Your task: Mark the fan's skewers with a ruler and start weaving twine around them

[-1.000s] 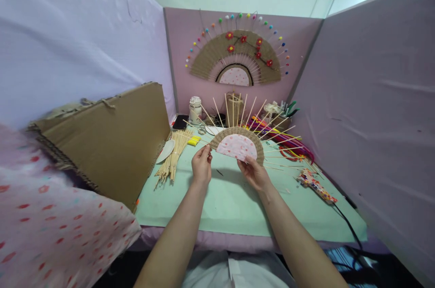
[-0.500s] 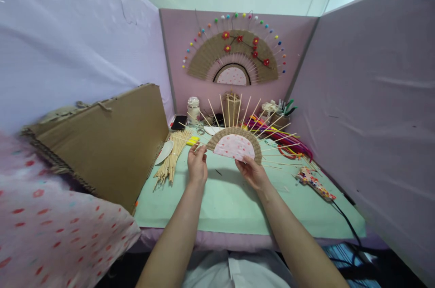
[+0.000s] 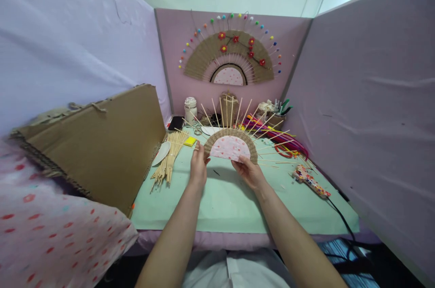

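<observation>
I hold a half-made fan (image 3: 230, 146) above the green table mat (image 3: 231, 202): a pink spotted half-disc ringed with woven twine, thin wooden sticks radiating from it. My left hand (image 3: 198, 165) pinches its left edge, fingers closed. My right hand (image 3: 247, 171) grips the lower right edge from beneath, fingers curled round it. A finished fan (image 3: 228, 57) with red flowers and coloured beads hangs on the pink back wall.
A bundle of wooden sticks (image 3: 169, 156) lies left of my hands, beside a large leaning cardboard sheet (image 3: 98, 143). A white jar (image 3: 190, 110), a twine spool (image 3: 228, 105), coloured pipe cleaners (image 3: 278, 136) and a patterned glue gun (image 3: 310, 179) with a black cord sit further back and right. Pink spotted fabric (image 3: 50, 233) lies at lower left.
The view has shifted slightly, so everything sits a little further left. Both hands keep their hold on the fan; the left hand has slid a bit closer along its edge.
</observation>
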{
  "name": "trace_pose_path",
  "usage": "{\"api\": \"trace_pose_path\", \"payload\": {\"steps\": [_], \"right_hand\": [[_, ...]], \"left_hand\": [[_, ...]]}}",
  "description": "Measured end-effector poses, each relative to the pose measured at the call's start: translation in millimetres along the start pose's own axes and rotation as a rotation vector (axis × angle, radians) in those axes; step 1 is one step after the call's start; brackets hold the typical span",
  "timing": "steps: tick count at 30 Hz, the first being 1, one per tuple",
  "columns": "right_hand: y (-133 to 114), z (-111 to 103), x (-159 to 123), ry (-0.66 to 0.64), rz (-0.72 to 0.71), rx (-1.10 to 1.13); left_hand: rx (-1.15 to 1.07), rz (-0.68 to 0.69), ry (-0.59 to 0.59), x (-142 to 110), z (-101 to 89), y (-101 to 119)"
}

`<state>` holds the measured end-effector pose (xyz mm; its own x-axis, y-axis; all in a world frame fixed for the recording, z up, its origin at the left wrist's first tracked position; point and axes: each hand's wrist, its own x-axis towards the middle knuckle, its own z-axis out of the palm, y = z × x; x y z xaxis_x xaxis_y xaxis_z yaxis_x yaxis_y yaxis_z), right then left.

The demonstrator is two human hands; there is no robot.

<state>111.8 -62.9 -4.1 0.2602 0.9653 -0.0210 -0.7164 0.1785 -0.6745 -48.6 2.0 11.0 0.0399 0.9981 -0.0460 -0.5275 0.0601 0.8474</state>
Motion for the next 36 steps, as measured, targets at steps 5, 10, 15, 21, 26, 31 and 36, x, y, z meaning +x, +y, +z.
{"api": "trace_pose_path", "payload": {"steps": [5,10,15,21,26,31,36], "right_hand": [[0,0,1,-0.020,-0.011,0.023],[-1,-1,2,-0.013,-0.016,0.059],[-3,-3,5,0.022,-0.009,0.073],[-3,-4,5,0.005,0.008,0.055],[-4,-3,4,0.019,0.027,0.047],[-2,1,0,0.008,0.017,-0.038],[2,2,1,0.000,-0.035,-0.157]], "left_hand": [[0.038,-0.203,-0.243,-12,10.1,-1],[-0.015,-0.118,-0.089,-10,6.7,-3],[-0.039,-0.027,0.042,0,-0.3,-6],[0.037,-0.103,-0.084,-5,4.4,-11],[0.064,-0.186,-0.304,-18,11.6,-6],[-0.151,-0.311,-0.247,-16,10.5,-3],[-0.282,-0.276,-0.191,-9,9.2,-2]]}}
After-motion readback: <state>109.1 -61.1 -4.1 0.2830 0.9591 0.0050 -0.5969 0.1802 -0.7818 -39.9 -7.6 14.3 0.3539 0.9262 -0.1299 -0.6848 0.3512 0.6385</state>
